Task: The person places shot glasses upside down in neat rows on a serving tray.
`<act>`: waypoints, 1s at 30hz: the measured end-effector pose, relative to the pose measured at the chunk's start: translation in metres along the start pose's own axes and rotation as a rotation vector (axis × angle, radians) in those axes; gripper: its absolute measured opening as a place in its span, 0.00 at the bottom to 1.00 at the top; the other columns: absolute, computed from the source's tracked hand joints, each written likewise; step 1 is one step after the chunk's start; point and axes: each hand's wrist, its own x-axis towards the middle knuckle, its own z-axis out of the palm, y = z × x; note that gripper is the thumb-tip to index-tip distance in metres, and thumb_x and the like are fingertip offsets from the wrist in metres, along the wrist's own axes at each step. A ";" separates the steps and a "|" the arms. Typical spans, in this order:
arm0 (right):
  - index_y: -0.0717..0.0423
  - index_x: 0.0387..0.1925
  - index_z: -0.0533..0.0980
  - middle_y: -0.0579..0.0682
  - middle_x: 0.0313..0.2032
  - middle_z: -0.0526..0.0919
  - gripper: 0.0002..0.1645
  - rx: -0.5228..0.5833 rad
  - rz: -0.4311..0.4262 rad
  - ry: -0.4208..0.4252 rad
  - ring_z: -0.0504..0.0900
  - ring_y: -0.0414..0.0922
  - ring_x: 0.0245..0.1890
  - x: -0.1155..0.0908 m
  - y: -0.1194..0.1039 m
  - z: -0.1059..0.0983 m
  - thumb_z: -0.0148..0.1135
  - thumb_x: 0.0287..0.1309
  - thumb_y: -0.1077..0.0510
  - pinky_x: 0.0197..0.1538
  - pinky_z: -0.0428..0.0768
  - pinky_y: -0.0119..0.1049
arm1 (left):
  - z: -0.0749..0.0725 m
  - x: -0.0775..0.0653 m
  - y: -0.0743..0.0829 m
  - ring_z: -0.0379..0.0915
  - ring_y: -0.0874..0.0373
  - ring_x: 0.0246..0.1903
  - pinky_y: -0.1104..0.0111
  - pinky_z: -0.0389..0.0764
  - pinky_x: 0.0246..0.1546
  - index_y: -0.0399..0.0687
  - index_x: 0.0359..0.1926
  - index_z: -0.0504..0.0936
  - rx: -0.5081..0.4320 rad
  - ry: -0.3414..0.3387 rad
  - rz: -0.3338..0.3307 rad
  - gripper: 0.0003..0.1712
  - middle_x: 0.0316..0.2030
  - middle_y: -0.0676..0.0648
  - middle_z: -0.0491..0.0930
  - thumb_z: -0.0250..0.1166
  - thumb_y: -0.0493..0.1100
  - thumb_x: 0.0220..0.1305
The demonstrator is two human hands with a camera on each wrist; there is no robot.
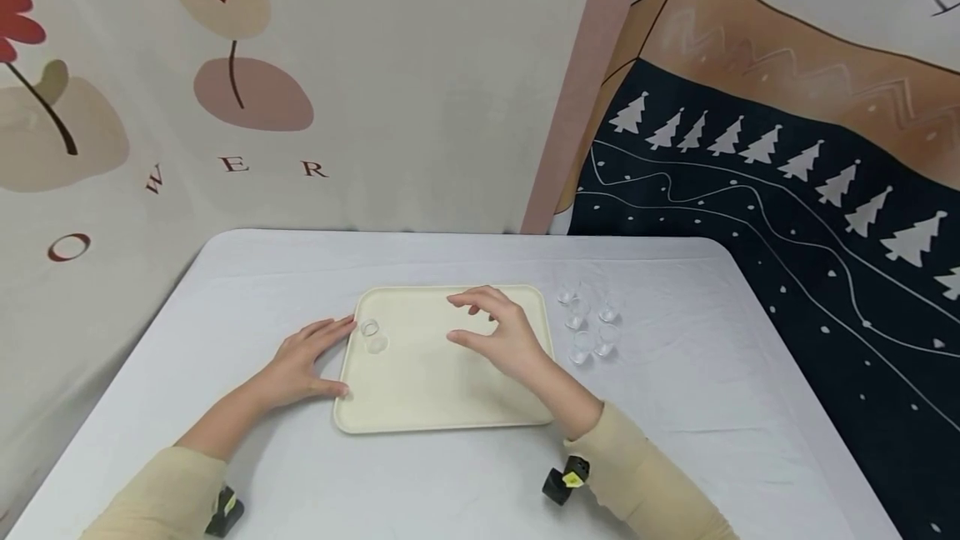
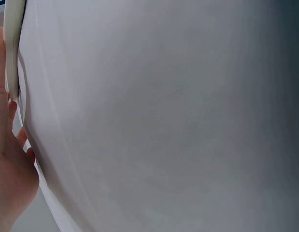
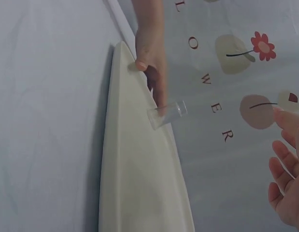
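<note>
A cream tray point(image 1: 442, 398) lies on the white-covered table. On its left part stands a small clear glass point(image 1: 375, 340); the right wrist view shows this glass point(image 3: 168, 115) as a plain see-through cylinder. My left hand point(image 1: 302, 363) rests at the tray's left edge, fingers stretched along the rim and thumb spread toward the near corner. Over the right half of the tray hovers my right hand point(image 1: 504, 338), thumb and fingers apart with nothing between them. In the left wrist view, only part of the left hand point(image 2: 11, 179) appears beside the tray's edge point(image 2: 13, 48).
Several small clear glasses point(image 1: 577, 315) stand in a cluster just right of the tray. White cloth point(image 1: 697, 390) covers the table. Behind it hang a pale printed curtain point(image 1: 420, 90) and a dark one with white trees point(image 1: 750, 190).
</note>
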 end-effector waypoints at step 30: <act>0.69 0.47 0.78 0.59 0.46 0.80 0.28 -0.182 -0.033 0.135 0.76 0.48 0.40 -0.059 -0.017 -0.109 0.74 0.38 0.75 0.43 0.69 0.31 | -0.001 0.000 0.003 0.47 0.32 0.66 0.34 0.48 0.58 0.42 0.70 0.61 -0.002 -0.005 -0.020 0.61 0.69 0.39 0.58 0.76 0.63 0.38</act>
